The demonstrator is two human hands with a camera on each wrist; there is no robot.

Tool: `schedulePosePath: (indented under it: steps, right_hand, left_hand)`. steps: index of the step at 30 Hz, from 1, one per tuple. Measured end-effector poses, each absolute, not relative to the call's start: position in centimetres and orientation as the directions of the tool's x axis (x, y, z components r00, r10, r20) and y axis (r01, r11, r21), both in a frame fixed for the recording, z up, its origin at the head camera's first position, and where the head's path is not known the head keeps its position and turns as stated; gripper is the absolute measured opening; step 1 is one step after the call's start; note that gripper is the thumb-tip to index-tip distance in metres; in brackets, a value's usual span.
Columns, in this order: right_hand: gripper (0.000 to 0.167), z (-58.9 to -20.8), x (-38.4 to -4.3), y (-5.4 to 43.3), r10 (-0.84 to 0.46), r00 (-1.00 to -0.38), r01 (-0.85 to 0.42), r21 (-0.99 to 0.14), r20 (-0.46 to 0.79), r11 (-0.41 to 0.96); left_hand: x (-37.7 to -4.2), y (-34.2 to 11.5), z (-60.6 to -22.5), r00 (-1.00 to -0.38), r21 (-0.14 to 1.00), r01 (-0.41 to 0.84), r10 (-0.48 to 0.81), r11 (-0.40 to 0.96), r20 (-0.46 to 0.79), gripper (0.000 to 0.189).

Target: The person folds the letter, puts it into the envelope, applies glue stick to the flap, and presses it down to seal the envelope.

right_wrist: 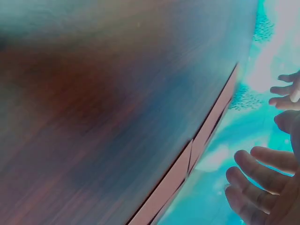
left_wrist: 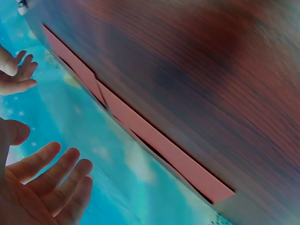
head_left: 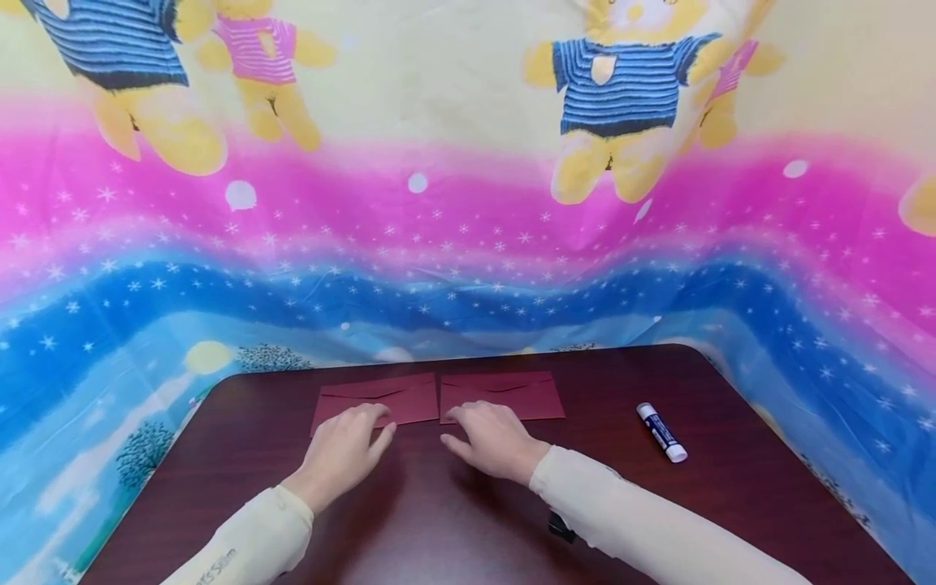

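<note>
Two dark red envelopes lie side by side at the far edge of the table, flaps toward the back. The left envelope [head_left: 409, 400] sits slightly askew, and the right envelope [head_left: 522, 398] nearly meets it at the middle. My left hand [head_left: 342, 447] hovers over the near side of the left envelope, fingers loosely bent. Over the near left corner of the right envelope is my right hand [head_left: 493, 439], also relaxed. Both wrist views show the hands raised above the tabletop with nothing in them, apart from the envelopes [left_wrist: 154, 136].
A glue stick [head_left: 661, 433] with a dark blue label and white ends lies on the right of the dark wooden table [head_left: 439, 520]. Behind the table hangs a colourful cloth [head_left: 468, 244] printed with bears and snowflakes.
</note>
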State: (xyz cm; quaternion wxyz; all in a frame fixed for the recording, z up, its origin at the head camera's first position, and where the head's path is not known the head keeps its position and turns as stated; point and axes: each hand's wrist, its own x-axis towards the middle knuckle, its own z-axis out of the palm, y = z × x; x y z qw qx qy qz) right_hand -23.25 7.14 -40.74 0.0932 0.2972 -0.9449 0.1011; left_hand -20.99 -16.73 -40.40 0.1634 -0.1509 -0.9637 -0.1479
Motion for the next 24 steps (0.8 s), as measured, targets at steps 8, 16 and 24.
schedulePosePath:
  steps: [8,16,24]
  right_hand:
    - [0.036,-40.4,-21.2,9.1,-0.549,-0.790,-0.598,-0.145,0.273,0.788]
    - [0.031,-40.4,-19.4,11.0,-0.544,-0.776,-0.608,-0.149,0.318,0.780]
    - [0.028,-40.6,-17.7,12.6,-0.541,-0.774,-0.608,-0.149,0.330,0.780]
  left_hand:
    - [-19.1,-15.2,-40.2,-0.880,0.223,0.379,0.275,0.898,0.387,0.023]
    - [-17.2,-14.1,-40.2,-0.853,0.191,0.417,0.310,0.888,0.421,0.020]
    - [-15.3,-13.3,-40.5,-0.810,0.141,0.473,0.366,0.870,0.459,0.018]
